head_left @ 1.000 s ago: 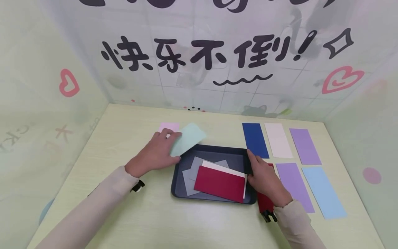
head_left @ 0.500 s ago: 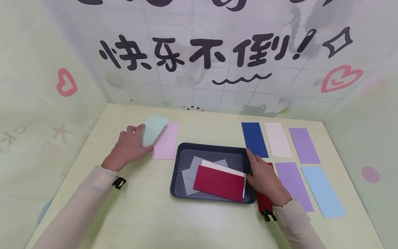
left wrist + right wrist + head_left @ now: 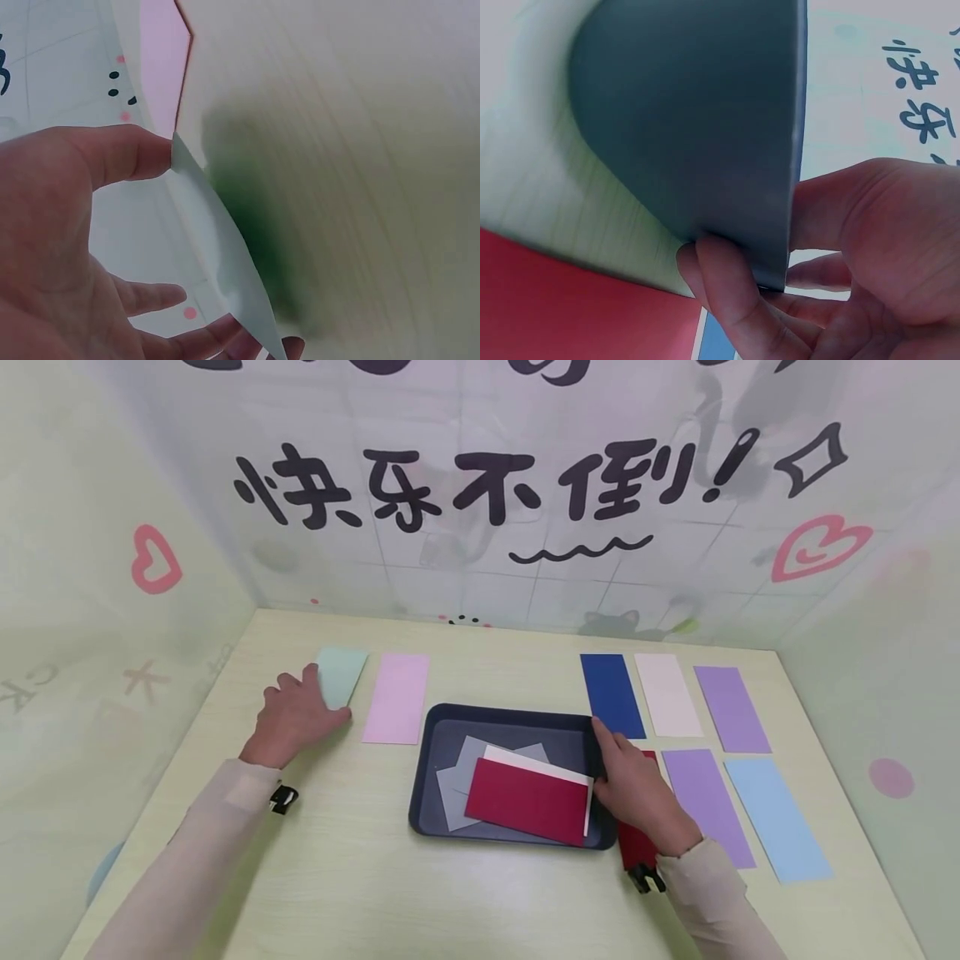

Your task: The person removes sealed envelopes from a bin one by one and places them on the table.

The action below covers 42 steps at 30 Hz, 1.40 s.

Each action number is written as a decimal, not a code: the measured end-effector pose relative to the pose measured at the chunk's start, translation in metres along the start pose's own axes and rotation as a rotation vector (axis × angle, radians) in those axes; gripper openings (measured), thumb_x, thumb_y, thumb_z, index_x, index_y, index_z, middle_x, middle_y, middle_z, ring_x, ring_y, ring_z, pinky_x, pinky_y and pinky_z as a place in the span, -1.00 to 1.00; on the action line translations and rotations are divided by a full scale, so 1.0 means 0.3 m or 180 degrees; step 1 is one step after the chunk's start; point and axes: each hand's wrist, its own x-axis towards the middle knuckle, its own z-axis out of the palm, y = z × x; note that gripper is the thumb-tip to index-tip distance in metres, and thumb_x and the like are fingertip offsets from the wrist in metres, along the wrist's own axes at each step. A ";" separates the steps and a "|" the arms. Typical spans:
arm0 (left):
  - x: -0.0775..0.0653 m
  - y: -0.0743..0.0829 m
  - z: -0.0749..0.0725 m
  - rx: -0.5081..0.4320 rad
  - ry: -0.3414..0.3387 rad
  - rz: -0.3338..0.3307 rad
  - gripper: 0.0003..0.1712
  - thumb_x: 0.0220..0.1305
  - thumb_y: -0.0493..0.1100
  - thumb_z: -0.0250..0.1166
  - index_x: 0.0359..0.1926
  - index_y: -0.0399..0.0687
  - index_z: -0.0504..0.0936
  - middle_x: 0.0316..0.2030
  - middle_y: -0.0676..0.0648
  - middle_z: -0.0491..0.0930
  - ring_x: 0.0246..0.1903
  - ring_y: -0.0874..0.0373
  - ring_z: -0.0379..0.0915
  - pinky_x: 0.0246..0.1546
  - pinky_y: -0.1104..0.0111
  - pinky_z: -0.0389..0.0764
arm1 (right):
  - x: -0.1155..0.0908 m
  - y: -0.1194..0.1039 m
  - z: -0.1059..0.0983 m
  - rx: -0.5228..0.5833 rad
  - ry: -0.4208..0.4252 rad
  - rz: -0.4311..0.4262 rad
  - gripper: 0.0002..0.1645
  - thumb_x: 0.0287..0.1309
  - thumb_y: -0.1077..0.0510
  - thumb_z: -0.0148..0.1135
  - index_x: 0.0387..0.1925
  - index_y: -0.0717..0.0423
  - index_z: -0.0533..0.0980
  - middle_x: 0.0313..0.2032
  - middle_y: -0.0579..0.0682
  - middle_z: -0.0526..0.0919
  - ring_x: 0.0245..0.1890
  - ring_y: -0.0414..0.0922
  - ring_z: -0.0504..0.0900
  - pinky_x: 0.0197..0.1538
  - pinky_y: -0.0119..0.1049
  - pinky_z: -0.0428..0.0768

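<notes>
At the table's back left my left hand (image 3: 295,712) holds a pale mint-green card (image 3: 342,675) by its edges. In the left wrist view the thumb and fingertips grip opposite sides of that card (image 3: 225,240), which bows slightly. A pink card (image 3: 397,699) lies just to its right. My right hand (image 3: 637,781) grips the right wall of a dark blue-grey tray (image 3: 442,822), thumb inside and fingers outside. On the tray floor a crimson card (image 3: 527,802) overlaps a white card (image 3: 540,763) and grey cards (image 3: 452,797).
Right of the tray lie a blue card (image 3: 613,695), a whitish card (image 3: 669,695), purple cards (image 3: 733,710), a light blue card (image 3: 780,821) and a red card (image 3: 637,847), partly under the right hand. Printed curtains (image 3: 480,585) border the table.
My left hand has carried the mint-green card leftward from above the tray's corner, past the pink card, and lowered it toward the table. The right hand stays on the tray.
</notes>
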 end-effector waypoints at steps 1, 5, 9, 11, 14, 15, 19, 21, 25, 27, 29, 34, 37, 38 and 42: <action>0.002 -0.003 0.004 0.0018 0.0006 -0.0014 0.03 0.16 0.15 0.19 0.41 -0.39 -0.04 -0.01 -0.56 0.15 -0.08 -0.47 0.11 -0.43 -0.08 0.40 | 0.000 0.000 0.000 0.0000 -0.0002 -0.0002 0.06 0.06 0.29 0.37 0.51 0.25 0.02 0.15 0.33 0.44 -0.26 0.01 0.58 -0.33 -0.22 0.63; 0.007 -0.001 0.014 0.0088 0.0032 -0.0052 0.03 0.15 0.16 0.19 0.40 -0.41 -0.03 -0.02 -0.57 0.15 -0.09 -0.48 0.11 -0.42 -0.13 0.40 | -0.001 0.000 0.000 0.0004 -0.0002 -0.0024 0.06 0.05 0.30 0.36 0.51 0.27 0.02 0.14 0.34 0.43 -0.30 -0.02 0.57 -0.35 -0.23 0.63; 0.011 0.003 0.022 0.0151 0.0033 -0.0073 0.04 0.14 0.17 0.18 0.39 -0.41 -0.02 -0.04 -0.58 0.15 -0.09 -0.48 0.09 -0.39 -0.18 0.39 | -0.002 -0.002 0.000 0.0002 -0.0012 -0.0010 0.06 0.04 0.31 0.37 0.50 0.27 0.02 0.13 0.34 0.44 -0.32 -0.03 0.57 -0.35 -0.22 0.63; 0.013 0.004 0.027 0.0170 0.0037 -0.0075 0.04 0.14 0.17 0.18 0.39 -0.41 -0.02 -0.04 -0.58 0.15 -0.09 -0.48 0.09 -0.40 -0.18 0.40 | -0.002 -0.003 0.001 -0.0002 -0.0015 -0.0002 0.06 0.04 0.31 0.38 0.50 0.27 0.02 0.13 0.33 0.44 -0.32 -0.03 0.57 -0.34 -0.22 0.64; 0.015 0.009 0.029 0.0184 0.0016 -0.0093 0.03 0.14 0.17 0.18 0.39 -0.41 -0.02 -0.03 -0.60 0.15 -0.07 -0.49 0.08 -0.40 -0.18 0.40 | -0.003 -0.002 0.001 -0.0003 -0.0008 -0.0006 0.07 0.04 0.31 0.38 0.50 0.27 0.03 0.13 0.33 0.44 -0.34 -0.04 0.56 -0.35 -0.22 0.63; 0.016 0.012 0.029 0.0198 0.0015 -0.0092 0.04 0.15 0.17 0.19 0.40 -0.40 -0.02 -0.02 -0.60 0.15 -0.07 -0.49 0.08 -0.39 -0.18 0.41 | -0.003 -0.001 0.001 -0.0002 -0.0003 -0.0012 0.06 0.04 0.31 0.37 0.50 0.27 0.03 0.13 0.33 0.44 -0.34 -0.05 0.56 -0.35 -0.23 0.63; 0.014 0.031 0.025 0.0232 0.0034 -0.0052 0.02 0.17 0.17 0.18 0.40 -0.41 0.00 0.02 -0.62 0.16 -0.03 -0.53 0.10 -0.33 -0.25 0.40 | -0.004 0.001 0.002 -0.0001 0.0008 -0.0026 0.06 0.04 0.31 0.37 0.50 0.27 0.03 0.11 0.32 0.44 -0.37 -0.06 0.54 -0.37 -0.24 0.62; 0.010 0.046 0.025 0.0253 0.0075 0.0008 0.00 0.18 0.17 0.17 0.40 -0.40 0.02 0.06 -0.62 0.16 -0.01 -0.54 0.09 -0.27 -0.30 0.38 | -0.004 0.002 0.002 -0.0005 0.0010 -0.0026 0.06 0.04 0.31 0.37 0.50 0.27 0.03 0.12 0.33 0.44 -0.37 -0.06 0.54 -0.37 -0.24 0.62; -0.007 0.094 0.025 0.0308 0.0197 0.0170 -0.05 0.22 0.16 0.15 0.42 -0.34 0.07 0.17 -0.57 0.17 0.07 -0.55 0.10 -0.18 -0.34 0.34 | -0.004 0.002 0.002 -0.0009 0.0015 -0.0033 0.06 0.04 0.31 0.36 0.50 0.27 0.03 0.14 0.34 0.43 -0.34 -0.04 0.56 -0.35 -0.23 0.63; -0.024 0.130 0.022 0.0372 0.0278 0.0315 -0.06 0.23 0.16 0.16 0.44 -0.32 0.10 0.22 -0.53 0.18 0.10 -0.54 0.13 -0.18 -0.33 0.37 | -0.004 0.002 0.002 -0.0014 0.0021 -0.0037 0.06 0.04 0.31 0.36 0.50 0.27 0.03 0.15 0.34 0.43 -0.32 -0.03 0.57 -0.34 -0.22 0.63; -0.045 0.170 0.021 0.0434 0.0358 0.0513 -0.09 0.24 0.15 0.16 0.44 -0.29 0.13 0.24 -0.49 0.21 0.12 -0.52 0.16 -0.20 -0.31 0.40 | -0.004 0.001 0.003 -0.0013 0.0020 -0.0036 0.06 0.04 0.31 0.36 0.50 0.27 0.03 0.15 0.34 0.43 -0.32 -0.02 0.57 -0.34 -0.22 0.63; -0.111 0.283 0.028 0.0562 0.0536 0.1056 -0.14 0.24 0.13 0.23 0.43 -0.22 0.22 0.24 -0.36 0.29 0.15 -0.44 0.22 -0.22 -0.24 0.47 | -0.006 -0.001 0.002 -0.0012 0.0016 -0.0024 0.06 0.04 0.31 0.36 0.50 0.27 0.03 0.15 0.35 0.43 -0.35 -0.04 0.56 -0.36 -0.23 0.62; -0.153 0.347 0.040 0.0657 0.0635 0.1377 -0.15 0.23 0.14 0.27 0.42 -0.18 0.27 0.23 -0.30 0.34 0.15 -0.36 0.26 -0.20 -0.18 0.50 | -0.006 -0.003 0.001 -0.0015 0.0010 -0.0009 0.06 0.04 0.31 0.36 0.50 0.27 0.02 0.15 0.35 0.43 -0.35 -0.04 0.55 -0.36 -0.23 0.62; -0.167 0.367 0.043 0.0677 0.0652 0.1486 -0.15 0.22 0.14 0.28 0.42 -0.17 0.28 0.22 -0.28 0.35 0.15 -0.34 0.27 -0.18 -0.16 0.50 | -0.006 -0.004 0.001 -0.0016 0.0006 -0.0002 0.06 0.04 0.31 0.36 0.50 0.27 0.02 0.15 0.35 0.42 -0.35 -0.04 0.56 -0.36 -0.23 0.62; -0.217 0.437 0.066 0.0805 0.0690 0.1935 -0.16 0.20 0.16 0.30 0.40 -0.13 0.33 0.21 -0.21 0.39 0.13 -0.25 0.30 -0.16 -0.05 0.53 | -0.004 -0.007 0.001 -0.0016 -0.0012 0.0035 0.07 0.05 0.30 0.37 0.51 0.26 0.02 0.17 0.35 0.41 -0.30 -0.01 0.57 -0.33 -0.20 0.64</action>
